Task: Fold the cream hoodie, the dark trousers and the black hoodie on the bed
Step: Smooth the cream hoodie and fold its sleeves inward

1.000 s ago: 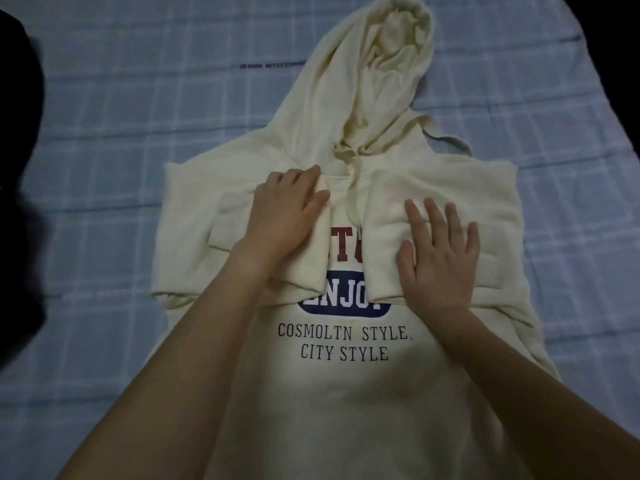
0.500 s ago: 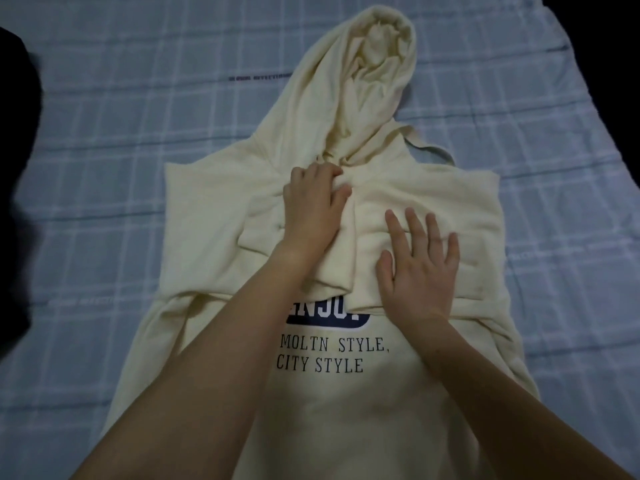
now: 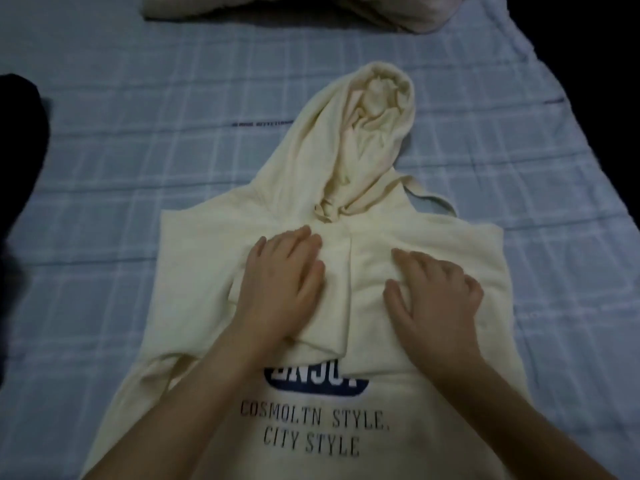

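cream hoodie (image 3: 207,247) lies face up on the bed (image 3: 121,161), hood (image 3: 367,140) pointing away from the person. both sleeves are folded in across the chest & meet near the middle, just under the neck. l hand (image 3: 284,289) lies flat, palm down, fingers straight & close together, pressing the l sleeve (image 3: 332,306). r hand (image 3: 436,299) sits palm down on the r sleeve (image 3: 367,323), fingers a bit bent, thumb out to the side; it presses, no pinch that i can see. the sleeves cover the top of the blue badge (image 3: 311,384); the print (image 3: 311,431) under it reads "cosmoltn style, city style". black cloth (image 3: 17,140) at the l edge of the bed, well apart from the hoodie, can't tell which garment. beige bundle (image 3: 311,12) at the far end
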Available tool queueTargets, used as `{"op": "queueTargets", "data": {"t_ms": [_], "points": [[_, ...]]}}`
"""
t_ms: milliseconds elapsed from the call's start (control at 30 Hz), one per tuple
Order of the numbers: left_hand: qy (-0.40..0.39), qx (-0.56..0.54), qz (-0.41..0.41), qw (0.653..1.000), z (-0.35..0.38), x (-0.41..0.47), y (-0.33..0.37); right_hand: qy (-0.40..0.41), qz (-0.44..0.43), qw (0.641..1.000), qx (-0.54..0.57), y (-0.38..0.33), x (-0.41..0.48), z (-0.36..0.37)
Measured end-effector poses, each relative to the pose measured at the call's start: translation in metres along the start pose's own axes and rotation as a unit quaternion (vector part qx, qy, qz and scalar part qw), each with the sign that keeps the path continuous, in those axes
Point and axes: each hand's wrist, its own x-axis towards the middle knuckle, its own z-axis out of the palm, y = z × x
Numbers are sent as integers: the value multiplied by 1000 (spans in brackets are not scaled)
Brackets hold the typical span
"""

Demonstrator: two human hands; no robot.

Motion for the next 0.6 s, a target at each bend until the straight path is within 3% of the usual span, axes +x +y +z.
{"op": "queueTargets", "data": {"t_ms": [67,167,267,300,367,433,600], "points": [[73,-72,-10,995,-12,42,-10,69,-35,992,94,4,42,-17],[73,-189,-78,976,-24,123,-23,67,-76,970,221,5,123,-24],[56,-251,-113,960,-20,184,-36,10,26,947,321,10,191,-10],[45,-272,-127,953,-16,196,-39,-2,74,924,375,10,206,-3],[12,-303,-146,942,-8,212,-45,-7,150,843,517,8,228,5],[-12,-309,-150,939,-5,218,-48,1,187,780,598,9,245,6],[35,-418,-160,894,-23,210,-46,-37,147,750,644,-2,252,-13]]}}
